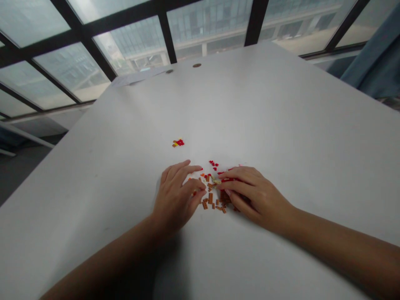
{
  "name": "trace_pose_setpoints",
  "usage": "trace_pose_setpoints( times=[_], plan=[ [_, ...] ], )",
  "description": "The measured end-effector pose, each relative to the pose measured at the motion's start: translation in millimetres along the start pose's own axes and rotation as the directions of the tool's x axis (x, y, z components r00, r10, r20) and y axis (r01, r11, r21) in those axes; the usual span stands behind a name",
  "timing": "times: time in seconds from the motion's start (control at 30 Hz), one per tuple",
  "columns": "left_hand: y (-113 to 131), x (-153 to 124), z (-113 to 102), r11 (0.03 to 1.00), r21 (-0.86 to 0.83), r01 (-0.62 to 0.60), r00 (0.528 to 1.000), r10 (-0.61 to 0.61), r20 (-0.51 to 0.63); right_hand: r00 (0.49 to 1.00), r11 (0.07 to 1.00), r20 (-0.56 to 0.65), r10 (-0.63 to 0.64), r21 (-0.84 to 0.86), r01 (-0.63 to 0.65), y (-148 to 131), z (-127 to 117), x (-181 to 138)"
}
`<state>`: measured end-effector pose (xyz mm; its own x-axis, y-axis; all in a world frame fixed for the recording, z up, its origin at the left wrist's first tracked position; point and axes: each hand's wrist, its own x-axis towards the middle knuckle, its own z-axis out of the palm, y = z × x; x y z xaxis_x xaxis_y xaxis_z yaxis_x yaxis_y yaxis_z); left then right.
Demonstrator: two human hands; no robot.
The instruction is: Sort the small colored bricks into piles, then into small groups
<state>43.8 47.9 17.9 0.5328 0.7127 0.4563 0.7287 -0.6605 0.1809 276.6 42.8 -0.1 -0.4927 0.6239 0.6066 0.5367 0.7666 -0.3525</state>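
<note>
A scatter of several tiny orange-brown bricks and red bricks lies on the white table between my hands. My left hand rests palm down left of the pile, fingers stretched out, fingertips touching the small bricks. My right hand lies palm down on the right, fingers extended over a brown built piece and some red bricks; part of the pile is hidden under it. A separate small red and orange cluster sits farther out on the table.
The table's far edge meets a wall of large windows with black frames. Two round holes mark the tabletop near the far edge. Blue fabric hangs at the upper right.
</note>
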Motion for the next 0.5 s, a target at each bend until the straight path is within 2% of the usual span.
trace_pose_setpoints(
  times=[0.13, 0.2, 0.33, 0.5],
  plan=[
    [-24.3, 7.2, -4.2, 0.994, 0.084, 0.069, 0.993, -0.060, -0.105, 1.000, 1.000, 0.007, 0.018, 0.015, -0.018, 0.5, 1.4, -1.0],
    [-43.3, 10.1, -2.2, 0.980, 0.115, 0.160, 0.978, -0.142, -0.154, 1.000, 1.000, 0.010, 0.018, 0.023, -0.019, 0.7, 2.0, -1.4],
    [-72.7, 11.0, 8.2, 0.954, 0.148, 0.262, 0.957, -0.237, -0.166, 1.000, 0.999, 0.012, 0.019, 0.030, -0.019, 0.6, 1.9, -1.5],
    [-75.1, 8.1, 10.4, 0.930, 0.202, 0.307, 0.939, -0.261, -0.222, 1.000, 1.000, 0.000, -0.003, 0.019, 0.003, -0.2, -0.1, 0.1]
  ],
)
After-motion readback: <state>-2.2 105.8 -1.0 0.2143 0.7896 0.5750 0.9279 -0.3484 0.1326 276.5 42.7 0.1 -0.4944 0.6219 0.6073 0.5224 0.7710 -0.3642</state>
